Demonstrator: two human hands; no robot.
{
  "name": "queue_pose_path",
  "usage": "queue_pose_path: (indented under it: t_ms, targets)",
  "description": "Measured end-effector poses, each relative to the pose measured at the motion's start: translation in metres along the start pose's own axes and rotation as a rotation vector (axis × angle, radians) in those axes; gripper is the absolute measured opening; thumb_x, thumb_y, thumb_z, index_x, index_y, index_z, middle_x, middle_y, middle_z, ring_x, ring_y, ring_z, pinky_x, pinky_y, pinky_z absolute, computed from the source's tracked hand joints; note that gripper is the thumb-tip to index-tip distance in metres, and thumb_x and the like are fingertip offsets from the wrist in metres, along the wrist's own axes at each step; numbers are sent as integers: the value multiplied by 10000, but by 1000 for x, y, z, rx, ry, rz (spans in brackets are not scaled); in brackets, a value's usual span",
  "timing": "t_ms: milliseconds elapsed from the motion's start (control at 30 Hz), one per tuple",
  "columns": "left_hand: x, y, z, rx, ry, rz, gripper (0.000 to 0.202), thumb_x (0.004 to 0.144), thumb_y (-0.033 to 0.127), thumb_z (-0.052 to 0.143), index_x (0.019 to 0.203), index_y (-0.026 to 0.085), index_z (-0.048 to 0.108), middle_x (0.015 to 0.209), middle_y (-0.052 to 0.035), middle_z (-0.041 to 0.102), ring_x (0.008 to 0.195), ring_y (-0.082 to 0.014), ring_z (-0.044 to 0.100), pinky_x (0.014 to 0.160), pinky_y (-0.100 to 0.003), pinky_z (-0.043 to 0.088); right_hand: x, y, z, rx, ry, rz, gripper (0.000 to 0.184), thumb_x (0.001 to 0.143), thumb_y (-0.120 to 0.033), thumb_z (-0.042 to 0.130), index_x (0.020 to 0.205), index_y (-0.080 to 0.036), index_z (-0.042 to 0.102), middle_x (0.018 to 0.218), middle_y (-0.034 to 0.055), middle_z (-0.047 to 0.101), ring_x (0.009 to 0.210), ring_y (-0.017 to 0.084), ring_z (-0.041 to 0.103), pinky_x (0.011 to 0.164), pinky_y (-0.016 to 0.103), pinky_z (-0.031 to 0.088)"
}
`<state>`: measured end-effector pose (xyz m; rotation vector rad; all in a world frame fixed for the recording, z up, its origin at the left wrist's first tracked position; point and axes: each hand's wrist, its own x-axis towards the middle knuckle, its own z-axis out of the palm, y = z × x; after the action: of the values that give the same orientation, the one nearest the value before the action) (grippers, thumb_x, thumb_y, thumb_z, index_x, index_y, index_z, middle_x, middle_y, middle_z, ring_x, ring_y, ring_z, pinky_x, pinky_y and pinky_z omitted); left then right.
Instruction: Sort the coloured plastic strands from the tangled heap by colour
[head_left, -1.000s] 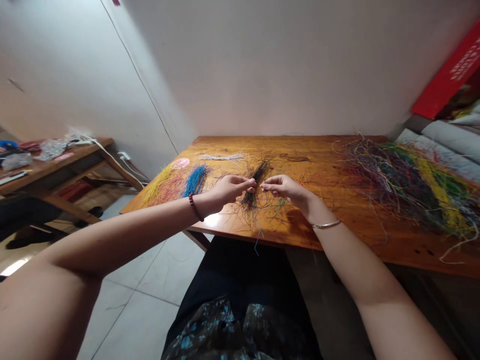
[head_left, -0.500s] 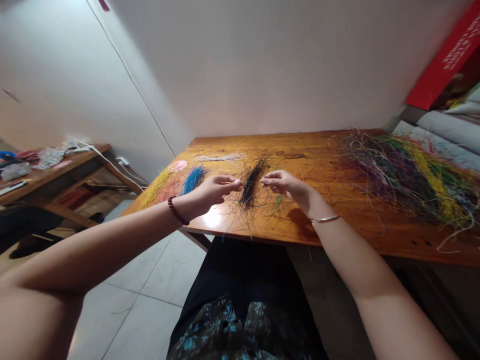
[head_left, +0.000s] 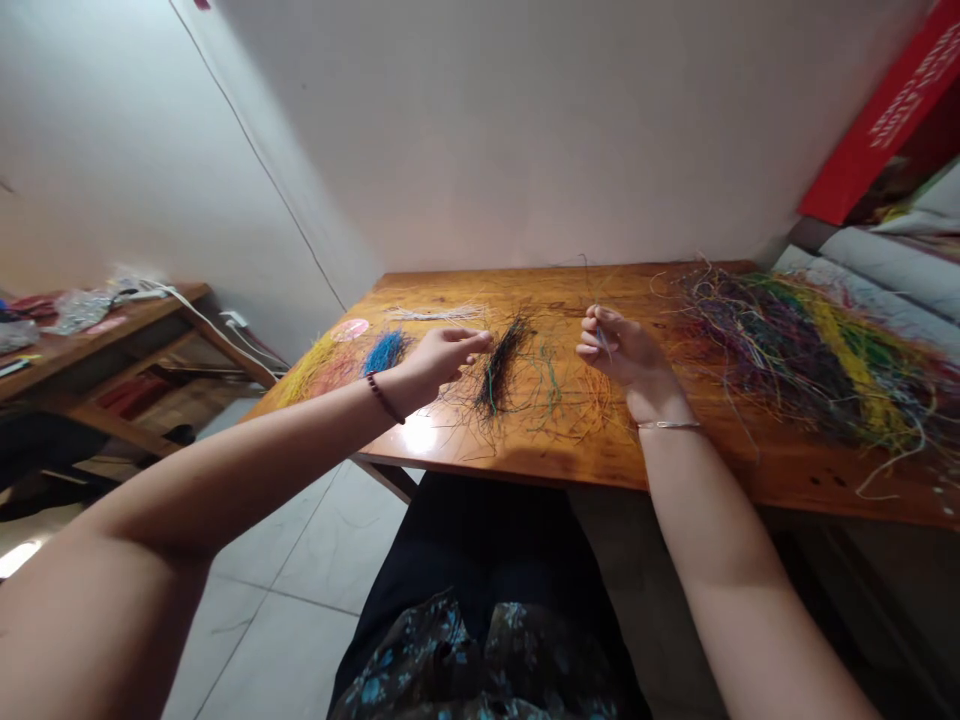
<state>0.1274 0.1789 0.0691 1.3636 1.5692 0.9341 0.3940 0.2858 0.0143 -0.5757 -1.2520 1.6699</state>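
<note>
Thin bluish strand [head_left: 601,340], pinched between thumb and fingertips of the right grip [head_left: 621,350], right of centre in the frame; its upper end is too fine to follow against the desk [head_left: 450,285]. Left grip [head_left: 442,360] with fingers straight and close together, just beside the black tuft of fine strands [head_left: 501,368] at centre. Nothing visible in it, though a hair-thin strand would barely show: whether closed on anything, impossible to tell. Loose green and orange strands [head_left: 551,390] scattered around the tuft on the bare wood. Farther left, separate small bunches: blue [head_left: 386,352], yellow [head_left: 311,370], white [head_left: 435,313]. Along the right of the frame, a large tangled multicoloured heap [head_left: 810,360].

Risks, as judged: so fine a strand slipping from the pinch if pressure eases, then lost among the loose ends. Any tug against a tangle likely to drag the black tuft out of shape. Bead bracelet [head_left: 384,397] close to the blue bunch, metal bangle [head_left: 667,425] close to loose strands: either liable to snag fibres. Stray ends near the front edge of the desk at risk of dropping to the floor [head_left: 300,560].
</note>
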Motion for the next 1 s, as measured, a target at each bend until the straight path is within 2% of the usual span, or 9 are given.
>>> queue_pose_path:
  t_ms: [100,200,300,400,500,600,700,800,1000]
  targets:
    - [34,-3,25,-9,-32,21,300,843,427,718,961,151,725,1078,-108,699,752,-116,547,529,-203,329,2,0,-7,-114,16,-46,299,778,-563,720,763,-267,684,766,-10,626,514,78,243,556,289,306]
    - [68,-8,51,16,-26,10,207,854,332,716,863,126,706,870,-89,684,632,-94,495,488,-212,281,3,-1,-8,-187,48,-46,361,759,-621,704,788,-262,683,778,2,631,516,79,230,555,289,313]
    - [93,-13,70,63,-50,-22,206,825,307,759,790,115,696,705,-62,638,524,-77,427,471,-231,257,5,-1,-5,-152,38,-43,375,675,-590,788,778,-246,680,770,-1,628,509,65,226,549,278,327]
    - [105,-9,76,105,-81,-21,273,793,368,801,785,111,709,659,-50,623,458,-57,348,461,-249,228,8,0,-1,-78,-14,-74,361,627,-517,855,789,-237,694,771,-18,624,501,49,238,542,258,341]
    - [101,6,72,89,-102,31,309,880,420,703,953,122,743,765,-65,669,459,-47,283,460,-250,206,12,2,0,-117,-14,-104,334,664,-507,843,786,-227,709,780,-10,633,510,55,283,522,250,342]
    - [84,22,67,4,-179,87,317,917,403,640,1055,138,745,846,-82,682,479,-55,280,463,-254,193,15,4,0,-185,-6,-136,306,693,-491,834,777,-215,731,774,3,642,525,60,328,495,245,310]
    - [62,31,64,-38,-228,109,354,933,444,604,1048,147,759,830,-84,654,498,-64,279,483,-260,177,17,6,1,-207,-22,-171,282,705,-472,840,762,-215,742,714,-9,610,529,57,341,483,242,271]
    - [49,32,63,20,-197,120,400,906,514,634,1003,150,769,785,-73,619,514,-67,260,504,-268,165,18,9,1,-230,-38,-176,268,709,-461,843,757,-214,749,679,-13,586,538,63,343,493,249,265]
    - [41,32,63,149,-178,129,341,831,479,728,842,139,744,578,19,370,522,-78,261,507,-255,154,20,12,-1,-245,-14,-128,303,682,-479,846,787,-210,754,770,6,649,549,69,355,506,256,295]
